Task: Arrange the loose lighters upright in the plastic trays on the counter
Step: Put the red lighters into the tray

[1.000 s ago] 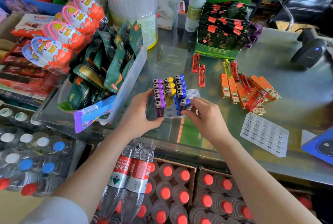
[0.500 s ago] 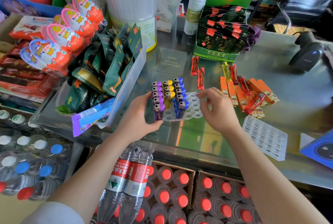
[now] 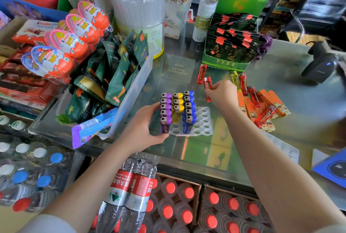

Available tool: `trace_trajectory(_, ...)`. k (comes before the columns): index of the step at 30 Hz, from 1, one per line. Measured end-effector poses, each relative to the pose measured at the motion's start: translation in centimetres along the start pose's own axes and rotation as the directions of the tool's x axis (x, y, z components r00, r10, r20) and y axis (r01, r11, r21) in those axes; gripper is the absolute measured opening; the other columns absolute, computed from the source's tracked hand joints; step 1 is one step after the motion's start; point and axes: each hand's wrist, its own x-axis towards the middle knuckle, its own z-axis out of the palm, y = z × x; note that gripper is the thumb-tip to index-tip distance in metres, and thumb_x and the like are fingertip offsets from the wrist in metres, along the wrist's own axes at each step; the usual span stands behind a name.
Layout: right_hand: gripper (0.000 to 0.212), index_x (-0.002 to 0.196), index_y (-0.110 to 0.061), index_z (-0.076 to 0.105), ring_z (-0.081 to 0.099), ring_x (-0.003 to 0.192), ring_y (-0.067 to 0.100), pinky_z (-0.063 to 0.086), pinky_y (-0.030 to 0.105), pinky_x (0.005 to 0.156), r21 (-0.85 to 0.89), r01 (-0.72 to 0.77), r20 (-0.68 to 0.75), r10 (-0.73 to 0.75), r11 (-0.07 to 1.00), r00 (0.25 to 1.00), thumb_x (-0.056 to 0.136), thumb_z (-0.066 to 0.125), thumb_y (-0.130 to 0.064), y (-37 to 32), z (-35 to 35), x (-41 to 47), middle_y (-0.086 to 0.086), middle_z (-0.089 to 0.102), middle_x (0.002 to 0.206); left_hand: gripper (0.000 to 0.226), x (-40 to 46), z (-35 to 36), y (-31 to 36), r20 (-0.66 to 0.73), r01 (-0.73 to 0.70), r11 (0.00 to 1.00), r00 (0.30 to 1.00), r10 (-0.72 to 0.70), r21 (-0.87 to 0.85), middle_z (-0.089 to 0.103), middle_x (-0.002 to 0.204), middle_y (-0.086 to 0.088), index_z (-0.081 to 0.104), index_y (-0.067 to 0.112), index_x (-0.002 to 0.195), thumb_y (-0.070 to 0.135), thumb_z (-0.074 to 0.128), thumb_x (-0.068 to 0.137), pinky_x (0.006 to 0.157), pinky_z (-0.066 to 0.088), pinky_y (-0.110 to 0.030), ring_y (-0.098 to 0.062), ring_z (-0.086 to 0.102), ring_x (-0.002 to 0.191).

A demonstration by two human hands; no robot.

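Right hand (image 3: 221, 92) has left the tray (image 3: 203, 122), fingers now gripping a red lighter (image 3: 207, 88); left hand (image 3: 144, 129) still clasps the tray's edge.

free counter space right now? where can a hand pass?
Bare glass between the lighter tray and the green box, and between the orange lighters and the scanner. Crowded: snack bin left of the tray; loose lighters right of the right hand.

Glossy glass counter (image 3: 292, 124); translucent white plastic tray (image 3: 205, 120); shiny plastic lighters (image 3: 189, 118), metal tops.
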Motion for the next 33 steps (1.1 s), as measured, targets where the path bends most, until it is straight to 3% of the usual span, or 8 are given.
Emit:
trace_trajectory(3,0.017,0.078,0.002,0.070,0.052,0.053,0.018,0.036,0.021,0.044,-0.009,-0.003,0.071,0.004,1.000,0.997,0.075,0.062,-0.013,-0.1,-0.8,-0.4,0.008,0.060,0.060,0.071,-0.1,-0.1,0.1,0.013,-0.010,1.000,1.000,0.010,0.009,0.039,0.113,0.037,0.041,0.033,0.125,0.049,0.063,0.060,0.096,0.032,-0.026,-0.004,0.040,0.117)
trace_trajectory(6,0.003,0.081,-0.011,0.065,0.059,0.058,0.008,0.042,0.016,0.047,0.269,0.071,0.061,-0.090,0.960,0.994,0.080,0.064,-0.013,0.2,-1.4,-2.5,-0.003,0.064,0.068,0.073,-0.2,-0.2,0.4,0.020,-0.020,1.000,1.000,0.020,0.017,0.035,0.111,0.041,0.041,0.033,0.126,0.049,0.065,0.059,0.096,0.031,-0.027,0.000,0.038,0.115)
trace_trajectory(10,0.015,0.081,-0.020,0.058,0.064,0.062,0.001,0.047,0.012,0.056,0.526,0.188,0.096,-0.277,0.829,0.956,0.083,0.063,-0.007,1.6,-1.1,-5.9,-0.001,0.068,0.076,0.071,-0.3,-0.3,0.8,0.024,-0.022,1.000,0.999,0.022,0.019,0.034,0.111,0.041,0.042,0.033,0.126,0.047,0.066,0.061,0.096,0.030,-0.027,0.000,0.037,0.115)
trace_trajectory(14,0.019,0.088,-0.025,0.060,0.066,0.075,0.013,0.047,0.022,0.065,0.540,0.198,0.083,-0.286,0.818,0.955,0.083,0.063,-0.007,2.6,-0.3,-6.9,0.001,0.070,0.082,0.072,-0.5,-0.2,0.9,0.020,-0.023,1.000,1.000,0.023,0.015,0.037,0.112,0.036,0.041,0.029,0.128,0.042,0.068,0.062,0.097,0.030,-0.028,-0.001,0.036,0.115)
trace_trajectory(21,0.021,0.098,-0.016,0.062,0.056,0.061,-0.010,0.046,0.007,0.065,0.382,0.345,0.066,-0.398,0.857,0.915,0.081,0.065,-0.004,2.0,0.0,-7.0,-0.017,0.060,0.072,0.070,-0.6,-0.1,0.9,0.010,-0.007,1.000,1.000,0.007,0.012,0.042,0.119,0.023,0.040,0.029,0.129,0.029,0.074,0.068,0.097,0.030,-0.027,-0.001,0.035,0.117)
trace_trajectory(26,0.022,0.104,-0.013,0.064,0.046,0.072,0.009,0.034,0.016,0.059,0.127,0.491,0.010,-0.497,0.862,0.868,0.082,0.065,-0.015,2.2,-0.3,-6.8,-0.028,0.048,0.074,0.069,-0.6,0.0,1.1,-0.003,-0.004,1.000,1.000,0.004,0.011,0.042,0.114,0.025,0.041,0.029,0.128,0.027,0.075,0.068,0.094,0.029,-0.024,0.003,0.035,0.113)
trace_trajectory(29,0.021,0.104,-0.013,0.063,0.045,0.077,0.012,0.032,0.012,0.061,0.130,0.500,0.016,-0.506,0.856,0.863,0.083,0.064,-0.016,2.1,-0.2,-6.5,-0.024,0.050,0.077,0.067,-0.6,0.0,1.3,-0.019,-0.001,1.000,1.000,0.001,0.015,0.042,0.111,0.027,0.042,0.029,0.125,0.027,0.075,0.067,0.092,0.030,-0.023,0.003,0.035,0.111)
trace_trajectory(33,0.018,0.100,-0.011,0.062,0.048,0.079,0.015,0.035,0.026,0.066,0.157,0.503,0.043,-0.515,0.850,0.856,0.082,0.064,-0.011,1.6,0.0,-5.7,-0.019,0.053,0.080,0.065,-0.6,0.2,1.3,-0.048,0.012,1.000,0.999,-0.012,0.004,0.043,0.110,0.023,0.039,0.038,0.119,0.030,0.076,0.066,0.085,0.030,-0.015,0.006,0.036,0.106)
